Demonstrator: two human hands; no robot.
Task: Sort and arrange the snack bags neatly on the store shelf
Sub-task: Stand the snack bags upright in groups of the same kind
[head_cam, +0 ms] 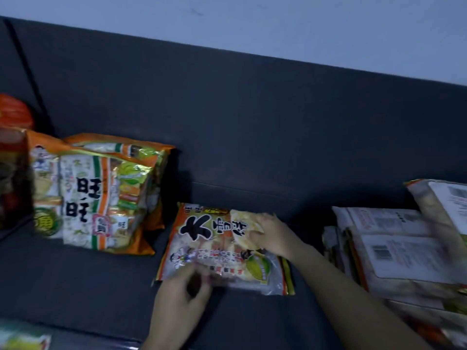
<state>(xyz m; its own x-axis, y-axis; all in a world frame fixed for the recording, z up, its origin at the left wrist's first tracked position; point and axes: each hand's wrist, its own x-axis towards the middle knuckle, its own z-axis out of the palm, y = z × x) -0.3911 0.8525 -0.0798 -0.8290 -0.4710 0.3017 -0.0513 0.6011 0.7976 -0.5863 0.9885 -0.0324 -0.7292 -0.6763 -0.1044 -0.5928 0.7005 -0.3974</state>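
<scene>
Head view, nearest: a bag corner (22, 339) shows near and far left of the centre bag, cut off by the picture's edge and lying apart from any group.
Left hand (182, 296): at the centre bag's near left edge, fingers curled toward the wrapper. Blur hides whether they pinch it or only touch it, so I cannot tell.
Centre bag (222, 248): an orange-and-white snack bag lying flat and face up on the dark grey shelf (83, 286). It sits slightly askew and lines up with nothing.
Right hand (273, 236): on the centre bag's far right corner, thumb and fingers grasping the crumpled wrapper there.
Face-down pile (394, 248): right of the centre bag, close to the right forearm. Several bags lie backs and barcodes up, overlapping at different angles.
Orange stack (101, 198): left of the centre bag and farther back. At least two like bags lie one on the other, faces up, roughly squared.
Red bag (12, 173): left of the orange stack, blurred and cut off by the edge.
Done, as I judge: one kind gathered into the orange stack.
Left, as I judge: most of the work. The centre bag needs a place, the face-down pile needs turning and sorting, and the near bag needs collecting.
</scene>
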